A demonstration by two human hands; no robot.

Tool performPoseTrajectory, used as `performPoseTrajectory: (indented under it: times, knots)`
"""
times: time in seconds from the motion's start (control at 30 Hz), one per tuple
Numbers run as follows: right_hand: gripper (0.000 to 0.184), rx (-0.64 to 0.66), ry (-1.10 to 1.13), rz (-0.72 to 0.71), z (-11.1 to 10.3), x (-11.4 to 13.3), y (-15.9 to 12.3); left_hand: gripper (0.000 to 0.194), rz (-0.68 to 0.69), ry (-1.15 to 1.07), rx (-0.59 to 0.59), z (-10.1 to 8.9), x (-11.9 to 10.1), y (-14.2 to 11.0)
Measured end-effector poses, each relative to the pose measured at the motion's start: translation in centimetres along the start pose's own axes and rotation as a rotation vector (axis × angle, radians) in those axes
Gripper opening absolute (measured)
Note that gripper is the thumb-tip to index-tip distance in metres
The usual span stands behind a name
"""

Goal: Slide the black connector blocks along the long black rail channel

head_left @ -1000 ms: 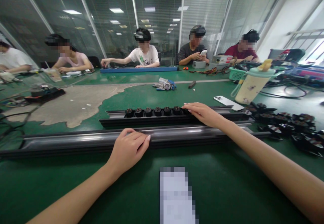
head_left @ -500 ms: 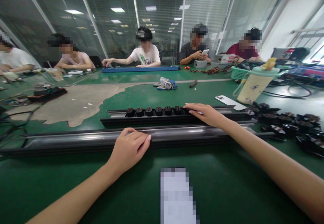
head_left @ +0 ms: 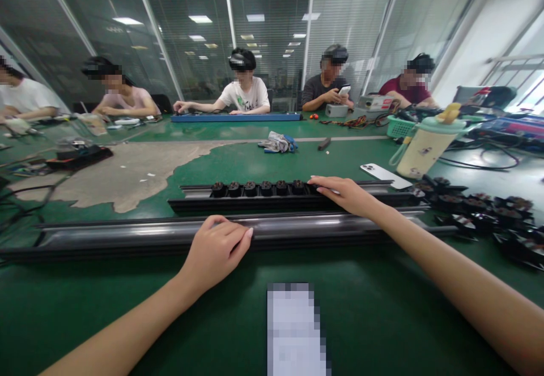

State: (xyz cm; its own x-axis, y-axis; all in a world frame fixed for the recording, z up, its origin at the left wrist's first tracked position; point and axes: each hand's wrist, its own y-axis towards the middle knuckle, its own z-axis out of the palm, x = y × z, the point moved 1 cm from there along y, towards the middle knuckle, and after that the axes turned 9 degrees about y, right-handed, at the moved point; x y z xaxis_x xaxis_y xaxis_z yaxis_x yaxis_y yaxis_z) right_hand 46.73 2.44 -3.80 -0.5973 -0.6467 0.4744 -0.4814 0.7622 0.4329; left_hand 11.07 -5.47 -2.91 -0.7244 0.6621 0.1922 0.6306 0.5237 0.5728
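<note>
Not much moved in the last second: your right hand sits at the right end of the round black pieces in the short black rail; left hand rests half-curled on the longer shiny grey channel. Can't tell if either's gripping. I'd press evenly.

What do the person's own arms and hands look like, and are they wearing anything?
The left arm and right arm are bare where they show, with no sleeves in view. The left hand and right hand are uncovered too, with slim fingers. I see no rings, watch or bracelet.
</note>
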Motion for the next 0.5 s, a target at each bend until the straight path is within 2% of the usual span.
performPoseTrajectory:
  times: [0.5]
  knots:
    - [0.044,-0.011,-0.040,0.001,0.03,0.28,-0.04,0.037,-0.012,0.004,-0.004,0.05,-0.05,0.01]
